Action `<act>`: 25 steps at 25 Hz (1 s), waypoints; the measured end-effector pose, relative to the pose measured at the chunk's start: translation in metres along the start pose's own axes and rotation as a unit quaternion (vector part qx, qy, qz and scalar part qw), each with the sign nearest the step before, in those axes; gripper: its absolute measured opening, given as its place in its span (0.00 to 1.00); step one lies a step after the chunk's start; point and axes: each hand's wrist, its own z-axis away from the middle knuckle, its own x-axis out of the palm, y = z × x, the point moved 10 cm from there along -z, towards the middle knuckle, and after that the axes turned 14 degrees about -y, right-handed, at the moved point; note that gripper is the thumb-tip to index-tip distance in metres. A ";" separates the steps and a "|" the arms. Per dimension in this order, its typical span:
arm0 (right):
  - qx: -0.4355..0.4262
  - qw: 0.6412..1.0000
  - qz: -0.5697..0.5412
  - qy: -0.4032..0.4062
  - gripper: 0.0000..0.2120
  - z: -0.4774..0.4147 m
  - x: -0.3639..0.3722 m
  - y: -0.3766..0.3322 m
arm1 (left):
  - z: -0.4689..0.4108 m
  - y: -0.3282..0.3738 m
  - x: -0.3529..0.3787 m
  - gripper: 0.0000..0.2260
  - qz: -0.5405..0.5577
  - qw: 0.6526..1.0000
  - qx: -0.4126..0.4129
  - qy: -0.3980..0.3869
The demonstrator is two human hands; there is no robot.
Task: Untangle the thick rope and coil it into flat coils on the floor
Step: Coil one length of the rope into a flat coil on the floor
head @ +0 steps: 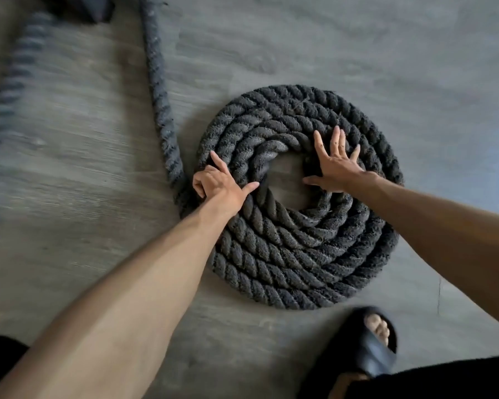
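Observation:
A thick black twisted rope lies in a flat spiral coil [297, 254] on the grey floor, with a bare gap at its centre. The loose rope [159, 90] runs from the coil's left edge up and out of the top of the view. My left hand [219, 184] rests on the coil's left side where the loose rope joins; its index finger and thumb are stretched out and the other fingers curl over the outer turn. My right hand [333, 165] lies flat with spread fingers on the inner turns, right of the centre gap.
Another stretch of the rope [15, 79], blurred, runs along the far left. A dark object [84, 8] sits at the top left. My foot in a black sandal [369, 347] stands just below the coil. Grey floor [386, 53] extends to the right.

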 end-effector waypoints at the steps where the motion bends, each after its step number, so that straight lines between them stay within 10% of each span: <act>1: -0.015 1.000 0.017 -0.003 0.57 -0.009 -0.013 -0.001 | -0.003 0.000 -0.003 0.55 0.016 1.000 -0.012 -0.012; 15: -0.142 0.970 0.198 -0.015 0.56 -0.107 -0.159 -0.053 | -0.028 0.006 -0.048 0.55 0.213 0.971 -0.098 -0.052; 23: -0.100 0.987 0.041 0.122 0.47 -0.087 -0.151 -0.045 | -0.066 -0.004 -0.071 0.59 0.144 0.979 -0.075 -0.120; 25: -0.048 0.981 -0.097 0.163 0.45 -0.067 -0.126 -0.025 | -0.073 -0.004 -0.127 0.50 0.096 0.994 -0.035 -0.038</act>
